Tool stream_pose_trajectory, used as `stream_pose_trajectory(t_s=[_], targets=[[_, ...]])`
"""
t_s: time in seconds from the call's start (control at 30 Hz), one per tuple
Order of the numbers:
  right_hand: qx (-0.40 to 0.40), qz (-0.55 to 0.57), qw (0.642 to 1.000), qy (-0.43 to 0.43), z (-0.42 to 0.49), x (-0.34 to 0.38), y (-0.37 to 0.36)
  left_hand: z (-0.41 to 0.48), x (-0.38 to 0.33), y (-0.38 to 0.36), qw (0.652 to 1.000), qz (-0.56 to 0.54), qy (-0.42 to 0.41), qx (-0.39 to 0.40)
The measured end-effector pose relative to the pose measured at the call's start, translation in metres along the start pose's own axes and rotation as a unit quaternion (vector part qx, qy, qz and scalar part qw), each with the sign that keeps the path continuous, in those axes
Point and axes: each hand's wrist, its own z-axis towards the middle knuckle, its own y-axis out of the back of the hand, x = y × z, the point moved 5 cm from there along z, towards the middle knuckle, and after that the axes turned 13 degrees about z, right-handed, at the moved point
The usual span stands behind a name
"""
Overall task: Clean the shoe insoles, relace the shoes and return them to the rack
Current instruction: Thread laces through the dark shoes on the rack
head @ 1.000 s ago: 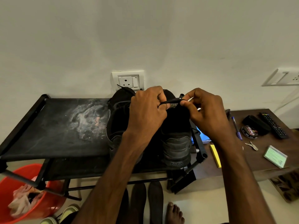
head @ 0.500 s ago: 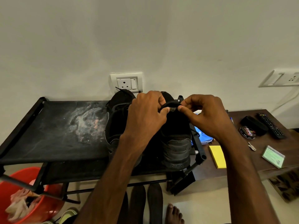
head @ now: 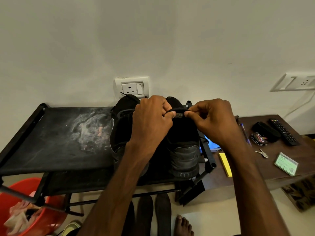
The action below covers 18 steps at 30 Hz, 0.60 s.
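open room lies over the left part of the rack's point(head: 59, 142) top shelf, from its left rail to the shoes point(head: 185, 154). the two shoes stand side by side at the right end, toes toward the wall point(head: 153, 40). the left hand point(head: 150, 121) and right hand point(head: 213, 120) meet above them, a lace point(head: 179, 109) pinched between, barring the way there. right of the rack the bench point(head: 279, 149) carries a pad point(head: 225, 165), pen point(head: 245, 132), tin point(head: 259, 139), keys point(head: 261, 153), card point(head: 286, 164) and remote point(head: 283, 132), bare wood between them. insoles point(head: 162, 215), a foot point(head: 183, 225) and a bucket point(head: 49, 223) crowd the floor point(head: 213, 222) below

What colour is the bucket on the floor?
Red. The bucket shows best at the lower left of the head view.
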Motion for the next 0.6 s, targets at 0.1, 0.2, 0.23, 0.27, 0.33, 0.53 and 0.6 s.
stream_pose_trajectory(t_s=[0.1, 0.2, 0.23, 0.27, 0.33, 0.53, 0.6], targets=[[-0.001, 0.008, 1.000, -0.017, 0.0004, -0.0022, 0.0002, 0.0003, -0.0011, 0.0028, 1.000, 0.002, -0.002, -0.002], [0.019, 0.037, 0.998, -0.044, -0.0007, -0.0045, 0.0034, -0.0005, -0.0027, 0.0054, 1.000, 0.020, -0.011, 0.016], [0.031, 0.051, 0.997, -0.051, -0.0015, -0.0052, 0.0043, -0.0011, -0.0028, 0.0064, 0.999, 0.028, -0.013, 0.027], [0.041, 0.060, 0.996, -0.056, -0.0022, -0.0057, 0.0045, -0.0019, -0.0023, 0.0072, 0.999, 0.034, -0.014, 0.037], [0.055, 0.067, 0.994, -0.060, -0.0032, -0.0065, 0.0048, -0.0026, -0.0007, 0.0094, 0.998, 0.039, -0.014, 0.048], [0.092, 0.068, 0.990, -0.077, -0.0048, -0.0081, 0.0036, -0.0035, 0.0016, 0.0090, 0.995, 0.057, -0.004, 0.082], [0.096, 0.069, 0.990, -0.079, -0.0047, -0.0077, 0.0043, -0.0034, 0.0015, 0.0086, 0.994, 0.060, -0.004, 0.090]])
